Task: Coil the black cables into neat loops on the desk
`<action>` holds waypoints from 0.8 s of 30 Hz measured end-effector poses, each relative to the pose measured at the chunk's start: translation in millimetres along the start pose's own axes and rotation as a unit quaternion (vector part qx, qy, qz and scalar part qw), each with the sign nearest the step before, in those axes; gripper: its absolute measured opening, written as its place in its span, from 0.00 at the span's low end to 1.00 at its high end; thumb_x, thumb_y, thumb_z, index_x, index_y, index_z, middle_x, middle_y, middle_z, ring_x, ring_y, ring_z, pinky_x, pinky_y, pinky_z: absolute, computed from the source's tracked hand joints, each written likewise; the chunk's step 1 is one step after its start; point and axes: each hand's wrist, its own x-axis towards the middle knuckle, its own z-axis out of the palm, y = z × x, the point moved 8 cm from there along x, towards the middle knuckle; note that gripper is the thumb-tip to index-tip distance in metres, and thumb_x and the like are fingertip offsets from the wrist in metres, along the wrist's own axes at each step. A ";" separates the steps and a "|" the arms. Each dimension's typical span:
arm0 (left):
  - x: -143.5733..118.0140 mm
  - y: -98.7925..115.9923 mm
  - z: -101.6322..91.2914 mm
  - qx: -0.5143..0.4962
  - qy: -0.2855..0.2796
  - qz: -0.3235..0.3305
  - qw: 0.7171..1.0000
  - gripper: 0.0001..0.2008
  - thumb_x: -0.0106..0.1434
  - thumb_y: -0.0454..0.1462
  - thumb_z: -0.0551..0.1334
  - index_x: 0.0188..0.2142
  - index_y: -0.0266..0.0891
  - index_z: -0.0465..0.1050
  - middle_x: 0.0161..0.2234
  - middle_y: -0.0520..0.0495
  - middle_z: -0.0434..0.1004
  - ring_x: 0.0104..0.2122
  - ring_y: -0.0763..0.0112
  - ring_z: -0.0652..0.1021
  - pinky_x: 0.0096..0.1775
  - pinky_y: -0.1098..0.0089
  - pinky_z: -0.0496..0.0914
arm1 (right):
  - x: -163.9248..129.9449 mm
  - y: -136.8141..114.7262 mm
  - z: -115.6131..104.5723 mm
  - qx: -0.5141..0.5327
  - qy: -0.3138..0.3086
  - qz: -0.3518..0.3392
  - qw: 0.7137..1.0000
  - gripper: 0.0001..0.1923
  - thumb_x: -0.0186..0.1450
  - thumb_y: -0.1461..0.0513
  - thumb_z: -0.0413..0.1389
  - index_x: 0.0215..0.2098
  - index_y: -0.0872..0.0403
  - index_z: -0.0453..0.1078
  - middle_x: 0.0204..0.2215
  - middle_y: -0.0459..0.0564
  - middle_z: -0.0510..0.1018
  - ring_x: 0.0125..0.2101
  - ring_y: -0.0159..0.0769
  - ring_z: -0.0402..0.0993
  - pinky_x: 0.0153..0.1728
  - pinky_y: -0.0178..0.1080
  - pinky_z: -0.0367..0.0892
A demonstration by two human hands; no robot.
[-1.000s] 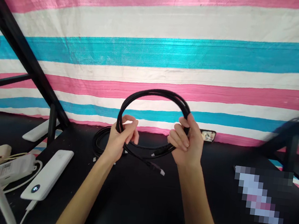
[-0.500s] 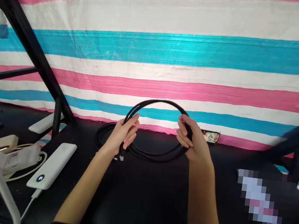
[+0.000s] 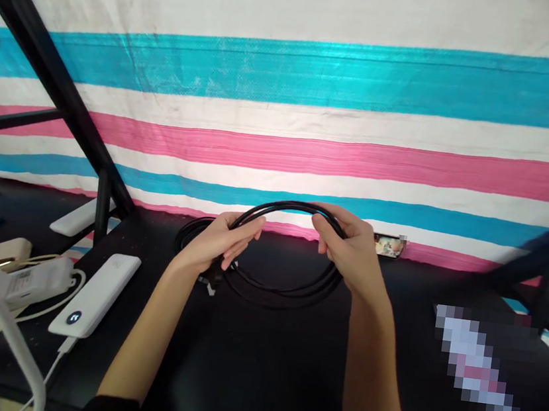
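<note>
The coiled black rubber-sheathed cable forms a flattened loop of several strands, held just above the matte black tabletop and tilted so its far edge rises toward the striped pink, white and turquoise woven tarp behind it. The left hand grips the left side of the coil — fingers curled over the strands with the fingertips stretched toward the top of the loop, thumb underneath, so the hand is closed round the bundle rather than spread. A small plug end hangs just below that hand. The right hand clasps the right side of the coil, its fingers wrapped over the upper strands and bent inward, pinching them against the palm.

Left of the coil, partly hidden behind the left hand, a second loose black cable loop lies flat on the tabletop. Farther left of the coil lies a white slab-shaped power bank with a lit round indicator, a white lead plugged into its near end. Just beyond the coil's right side, at the foot of the tarp, rests a small phone with a lit screen.
</note>
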 end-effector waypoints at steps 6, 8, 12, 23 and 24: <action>-6.2 9.8 13.6 0.118 0.013 0.033 0.992 0.16 0.60 0.50 0.61 0.31 0.38 0.72 0.10 0.59 0.58 0.09 0.82 0.58 0.14 0.77 0.50 | -10.6 -12.6 35.5 -0.014 -0.136 0.000 0.991 0.09 0.63 0.58 0.57 0.38 0.53 0.77 0.21 0.43 0.74 0.15 0.25 0.64 0.19 0.31 0.62; -8.5 11.1 12.1 0.145 0.020 0.031 0.989 0.16 0.58 0.49 0.63 0.31 0.38 0.74 0.11 0.59 0.60 0.09 0.82 0.58 0.13 0.77 0.48 | -13.1 -15.5 41.3 0.010 -0.147 0.006 0.989 0.09 0.61 0.58 0.59 0.35 0.54 0.77 0.25 0.45 0.76 0.15 0.24 0.65 0.18 0.31 0.62; -13.1 23.3 -15.4 0.078 0.099 0.085 0.988 0.17 0.57 0.48 0.65 0.21 0.37 0.71 0.07 0.58 0.54 0.07 0.83 0.53 0.12 0.76 0.44 | -12.3 -10.2 37.6 0.042 -0.110 0.038 0.992 0.11 0.59 0.55 0.61 0.27 0.55 0.74 0.15 0.41 0.67 0.13 0.23 0.59 0.13 0.29 0.54; -18.4 36.2 -28.0 -0.142 0.194 0.197 0.950 0.21 0.58 0.51 0.63 0.21 0.37 0.67 0.08 0.61 0.46 0.08 0.84 0.47 0.11 0.76 0.43 | -7.3 8.8 40.0 0.340 0.002 0.135 0.930 0.29 0.53 0.57 0.62 0.09 0.52 0.46 0.04 0.35 0.47 0.05 0.18 0.40 0.07 0.29 0.36; -17.3 35.3 -23.7 -0.128 0.186 0.191 0.955 0.20 0.58 0.50 0.63 0.21 0.38 0.67 0.08 0.61 0.46 0.08 0.83 0.48 0.12 0.76 0.45 | -6.0 9.5 35.1 0.348 0.013 0.140 0.927 0.29 0.53 0.58 0.62 0.09 0.52 0.46 0.04 0.36 0.47 0.05 0.19 0.40 0.07 0.29 0.36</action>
